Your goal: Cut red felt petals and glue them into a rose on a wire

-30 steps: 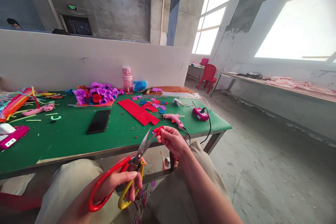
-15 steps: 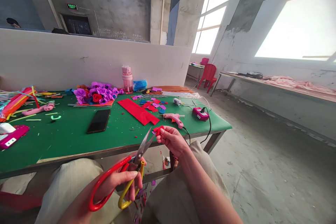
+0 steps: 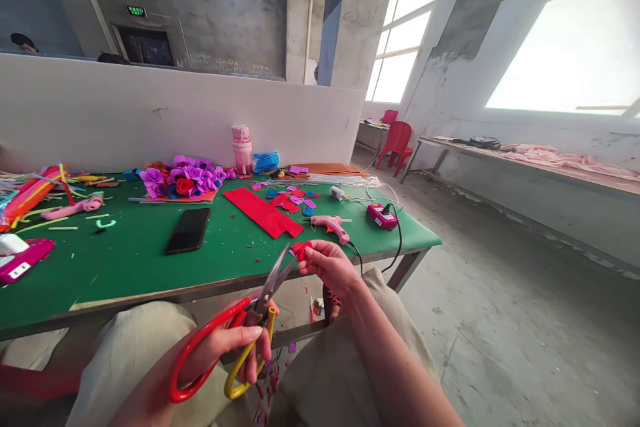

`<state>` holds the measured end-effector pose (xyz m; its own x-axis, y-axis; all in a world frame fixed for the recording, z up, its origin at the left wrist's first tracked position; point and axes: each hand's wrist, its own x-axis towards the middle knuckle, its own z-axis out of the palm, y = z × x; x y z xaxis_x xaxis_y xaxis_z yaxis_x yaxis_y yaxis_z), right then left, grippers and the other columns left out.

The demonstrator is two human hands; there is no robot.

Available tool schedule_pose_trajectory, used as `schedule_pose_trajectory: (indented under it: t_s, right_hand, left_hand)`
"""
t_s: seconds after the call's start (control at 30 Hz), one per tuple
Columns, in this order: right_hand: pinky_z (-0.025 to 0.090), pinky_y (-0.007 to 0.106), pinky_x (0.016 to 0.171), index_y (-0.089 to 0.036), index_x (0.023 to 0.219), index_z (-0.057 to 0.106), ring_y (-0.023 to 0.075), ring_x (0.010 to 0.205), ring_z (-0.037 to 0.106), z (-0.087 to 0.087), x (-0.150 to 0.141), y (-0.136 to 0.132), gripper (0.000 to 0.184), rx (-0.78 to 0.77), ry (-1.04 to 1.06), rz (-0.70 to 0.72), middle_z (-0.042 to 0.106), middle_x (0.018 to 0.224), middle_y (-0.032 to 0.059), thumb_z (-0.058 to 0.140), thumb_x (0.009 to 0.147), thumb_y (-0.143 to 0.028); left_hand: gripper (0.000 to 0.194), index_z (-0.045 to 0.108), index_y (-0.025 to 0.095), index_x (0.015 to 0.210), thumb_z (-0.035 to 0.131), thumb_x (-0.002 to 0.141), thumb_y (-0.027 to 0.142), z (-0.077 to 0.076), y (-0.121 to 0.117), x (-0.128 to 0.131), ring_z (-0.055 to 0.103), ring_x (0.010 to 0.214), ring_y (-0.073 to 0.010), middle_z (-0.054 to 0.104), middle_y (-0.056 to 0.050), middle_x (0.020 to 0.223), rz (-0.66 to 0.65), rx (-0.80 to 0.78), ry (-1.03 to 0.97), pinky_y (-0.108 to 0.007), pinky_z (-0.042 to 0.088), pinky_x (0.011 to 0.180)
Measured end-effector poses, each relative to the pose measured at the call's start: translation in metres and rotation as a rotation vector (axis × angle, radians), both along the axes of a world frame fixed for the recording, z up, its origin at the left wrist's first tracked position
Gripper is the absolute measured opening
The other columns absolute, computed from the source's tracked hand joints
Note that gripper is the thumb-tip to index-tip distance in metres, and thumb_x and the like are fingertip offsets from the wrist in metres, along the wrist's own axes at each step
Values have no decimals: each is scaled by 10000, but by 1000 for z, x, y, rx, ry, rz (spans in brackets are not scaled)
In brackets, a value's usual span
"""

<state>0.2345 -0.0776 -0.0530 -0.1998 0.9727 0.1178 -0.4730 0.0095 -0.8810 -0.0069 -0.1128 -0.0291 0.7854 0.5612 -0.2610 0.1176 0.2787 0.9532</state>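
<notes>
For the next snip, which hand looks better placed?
Probably the left hand: it holds the scissors, blades parted, tips close to the small red piece pinched in the right hand.

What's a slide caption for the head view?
Left hand holds open scissors; right hand pinches a small red piece.

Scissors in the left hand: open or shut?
Open: the scissors show a gap between their blades, tips near the red piece in the right hand.

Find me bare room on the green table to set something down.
The largest nearly bare patch on the table lies up front, between the left power strip and the phone. A smaller one lies between phone and red sheet. Crowded: around the flowers, cut pieces and far-left bundle.
</notes>
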Motion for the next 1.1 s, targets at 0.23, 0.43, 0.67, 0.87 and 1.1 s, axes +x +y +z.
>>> schedule_pose_trajectory:
  t_s: [0.23,0.43,0.67,0.87,1.1]
  right_hand:
    - [517,211,593,-135,757,668,107,589,634,0,2,0,206,4,-48,-4,670,647,22,706,738,-336]
    - [505,199,577,-131,742,663,93,564,624,4,4,-2,222,21,-111,21,658,635,17,700,739,-350]
    - [503,203,570,-133,735,659,97,574,625,5,5,-2,226,37,-170,57,654,651,14,702,733,-355]
    - [507,210,584,-137,735,661,92,562,615,7,6,-3,231,42,-163,26,649,647,11,699,733,-365]
    - [501,214,578,-135,739,655,97,566,624,6,4,-3,220,51,-157,67,660,647,15,700,737,-350]
  left_hand:
    - [417,463,201,1210,513,822,346,-3,-2,0,628,538,-178,661,-63,777,34,15,-4,-289,466,528]
    - [391,472,198,1206,487,834,318,2,-6,-1,627,550,-173,664,-61,788,37,4,12,-294,469,563]
    - [389,480,200,1207,488,835,315,4,-7,0,631,562,-176,669,-63,801,38,-4,6,-294,470,567]
    - [403,479,197,1212,491,829,323,4,-7,1,631,554,-182,670,-66,791,45,-9,25,-302,471,562]
    - [409,468,197,1219,493,830,319,0,-6,0,632,550,-180,670,-66,796,31,-16,6,-292,464,550]
